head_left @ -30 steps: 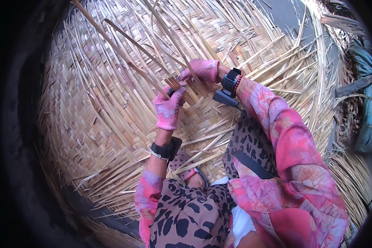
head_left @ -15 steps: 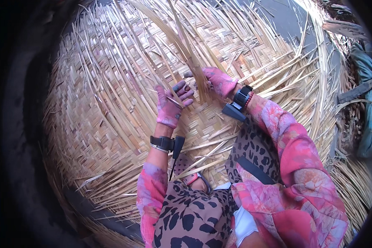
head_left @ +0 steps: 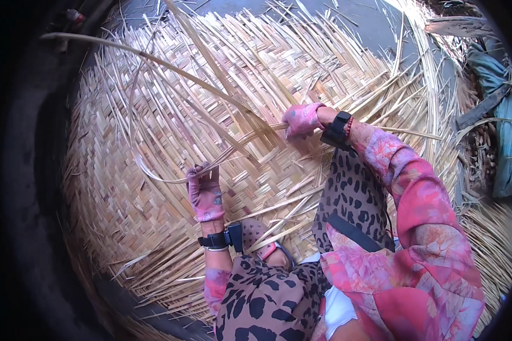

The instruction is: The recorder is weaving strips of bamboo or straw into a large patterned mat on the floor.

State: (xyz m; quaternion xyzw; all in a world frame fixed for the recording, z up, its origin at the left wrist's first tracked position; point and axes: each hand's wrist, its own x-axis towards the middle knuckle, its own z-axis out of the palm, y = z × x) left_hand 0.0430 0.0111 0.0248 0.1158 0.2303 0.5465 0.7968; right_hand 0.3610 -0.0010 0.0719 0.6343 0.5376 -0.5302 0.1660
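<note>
A large woven mat of pale, flat plant strips point(head_left: 114, 187) lies under both of my hands. My left hand point(head_left: 205, 193), in a pink fingerless-looking glove, pinches a thin strip point(head_left: 168, 181) near the mat's middle. Beyond the left fingers that strip curves up and away in a wide loop. My right hand point(head_left: 302, 120), also in a pink glove, is closed round the same strip farther right; its end sticks out past the wrist. Between the hands, several raised strips point(head_left: 250, 119) stand up from the weave, and the thin strip crosses at their base.
Loose strip ends fan out along the mat's right side point(head_left: 392, 94) and near edge. Dark grey ground point(head_left: 375, 23) shows beyond the far edge. Bundled strips, wood pieces and a blue-green plastic sheet point(head_left: 509, 165) lie at right. My sandalled foot point(head_left: 276, 256) rests on the mat.
My left hand has moved down and left, drawing the strip away from the right hand. The raised bunch has dropped leftward, and one long strip now leans far left. My right hand has turned palm-down.
</note>
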